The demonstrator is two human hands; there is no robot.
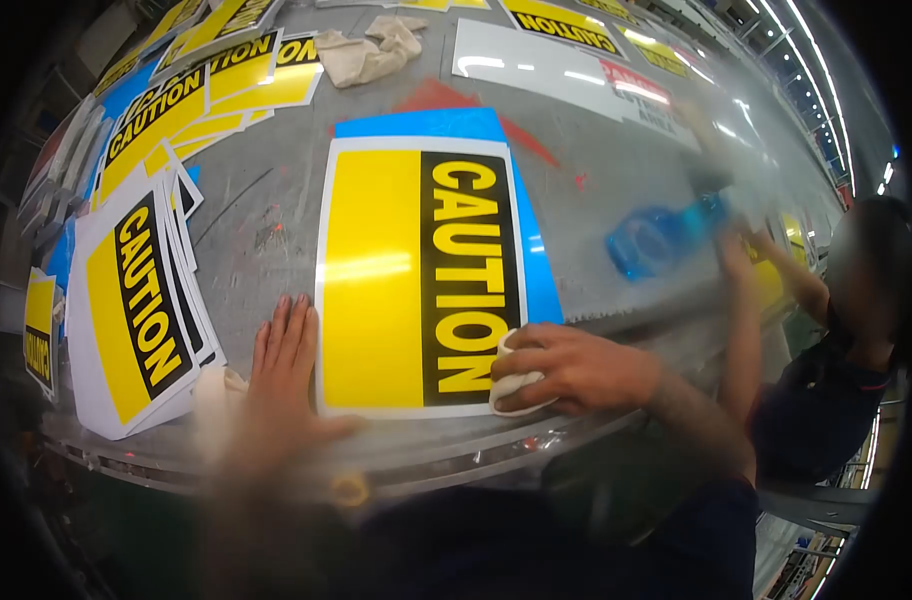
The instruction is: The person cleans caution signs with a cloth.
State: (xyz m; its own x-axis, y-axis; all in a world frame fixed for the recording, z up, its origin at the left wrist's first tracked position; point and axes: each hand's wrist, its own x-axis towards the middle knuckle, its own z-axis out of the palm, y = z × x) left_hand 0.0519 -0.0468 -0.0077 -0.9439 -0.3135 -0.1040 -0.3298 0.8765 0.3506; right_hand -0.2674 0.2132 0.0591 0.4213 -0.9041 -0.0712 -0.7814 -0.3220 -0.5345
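In front of me a yellow and black CAUTION sign (371, 310) lies face up, its lettering turned sideways. It rests over a blue sheet (416, 124) that shows along the top and right. My left hand (281, 375) lies flat with fingers stretched, at the sign's left edge, the thumb near its lower edge. At the sign's lower right corner, my right hand (591, 372) is closed on a bunched white cloth (512, 377), pressed against the surface. A pale cloth (219, 405) lies beside my left hand.
Stacked CAUTION signs (136, 300) stand at left, with more behind. A rag (368, 50) and a clear-looking sheet (536, 70) lie at the back of the grey table (261, 215). At right, a person (826, 400) works close by, near a blurred blue bottle (641, 243).
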